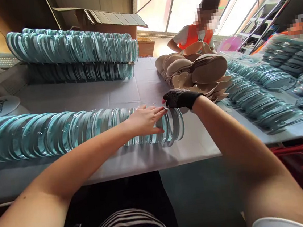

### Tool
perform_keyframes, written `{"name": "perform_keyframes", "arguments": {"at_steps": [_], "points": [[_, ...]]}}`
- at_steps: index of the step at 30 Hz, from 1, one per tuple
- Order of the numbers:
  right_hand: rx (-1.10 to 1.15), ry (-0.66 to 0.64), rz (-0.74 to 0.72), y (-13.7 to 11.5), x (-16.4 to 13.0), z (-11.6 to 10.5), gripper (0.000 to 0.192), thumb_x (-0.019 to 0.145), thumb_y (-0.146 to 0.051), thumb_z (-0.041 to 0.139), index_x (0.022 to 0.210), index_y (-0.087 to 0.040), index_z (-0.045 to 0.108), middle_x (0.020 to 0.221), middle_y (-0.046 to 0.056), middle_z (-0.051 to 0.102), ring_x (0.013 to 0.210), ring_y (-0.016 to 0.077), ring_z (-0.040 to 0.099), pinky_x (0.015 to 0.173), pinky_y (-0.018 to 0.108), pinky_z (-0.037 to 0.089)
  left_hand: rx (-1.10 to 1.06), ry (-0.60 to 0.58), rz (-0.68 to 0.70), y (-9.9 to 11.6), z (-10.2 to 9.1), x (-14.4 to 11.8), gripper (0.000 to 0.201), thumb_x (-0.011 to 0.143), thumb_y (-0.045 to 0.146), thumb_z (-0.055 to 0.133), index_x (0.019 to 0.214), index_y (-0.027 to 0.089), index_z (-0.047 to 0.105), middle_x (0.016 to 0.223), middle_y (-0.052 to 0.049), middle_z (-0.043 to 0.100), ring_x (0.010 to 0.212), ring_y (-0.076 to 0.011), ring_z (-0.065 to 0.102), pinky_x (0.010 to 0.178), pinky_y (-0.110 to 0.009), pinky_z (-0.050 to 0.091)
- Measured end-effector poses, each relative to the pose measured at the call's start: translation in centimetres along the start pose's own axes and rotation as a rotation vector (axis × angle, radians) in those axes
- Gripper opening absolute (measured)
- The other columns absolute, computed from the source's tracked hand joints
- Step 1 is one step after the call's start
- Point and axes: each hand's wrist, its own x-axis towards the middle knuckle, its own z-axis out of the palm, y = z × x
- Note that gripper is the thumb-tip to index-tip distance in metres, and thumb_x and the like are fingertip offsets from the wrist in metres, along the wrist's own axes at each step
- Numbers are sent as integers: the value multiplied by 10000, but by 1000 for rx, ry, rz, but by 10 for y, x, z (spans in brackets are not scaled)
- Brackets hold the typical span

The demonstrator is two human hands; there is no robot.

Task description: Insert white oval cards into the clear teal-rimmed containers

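A long row of clear glass discs [60,133] lies across the near part of the surface [150,153], its long axis running left to right, almost parallel to the near edge. The discs stand on their rims and lean against one another, faces turned toward the right end. They are round, thin and see-through, with a blue-green tint along the edges.

The left hand [145,119] rests bare on top of the row near its right end, fingers spread and laid flat over the rims, not clamped round any one disc. The right hand [179,98] wears a black mesh glove and sits just beyond the last disc at the right end, fingers curled together; whether it pinches that disc cannot be told.

At the back of the surface, two more rows of the same discs [73,49] are stacked one upon the other, also running left to right. A heap of tan, rounded pads [196,70] lies just behind the gloved hand. Farther right, more glass discs [261,93] are fanned out flat in overlapping lines. An open cardboard box [113,19] stands behind the stacked rows; its contents are hidden. A person in an orange vest [194,35] stands at the far side
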Motion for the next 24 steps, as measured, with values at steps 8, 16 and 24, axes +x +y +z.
{"name": "perform_keyframes", "arguments": {"at_steps": [8, 16, 24], "points": [[57, 267, -74, -16, -53, 9, 164, 737, -179, 585, 812, -150, 729, 789, 67, 725, 735, 183, 651, 672, 249, 428, -21, -7, -22, 1, -1, -3, 762, 848, 608, 501, 1492, 256, 297, 1534, -62, 364, 1350, -271, 389, 1092, -428, 291], [323, 514, 100, -68, -139, 160, 177, 781, -176, 532, 843, -166, 697, 843, 78, 715, 706, 178, 657, 622, 247, 469, -41, -58, -48, 2, 0, 0, 778, 851, 611, 509, 1505, 275, 258, 1550, -49, 334, 1378, -279, 350, 1128, -453, 248], [833, 828, 492, -84, -150, 203, 272, 850, -452, 528, 880, -217, 662, 813, 89, 720, 747, 246, 700, 709, 391, 562, 84, 193, -85, -20, -33, -75, 583, 919, 545, 443, 1452, 330, 348, 1523, -10, 383, 1452, -275, 221, 1171, -527, 165]]}}
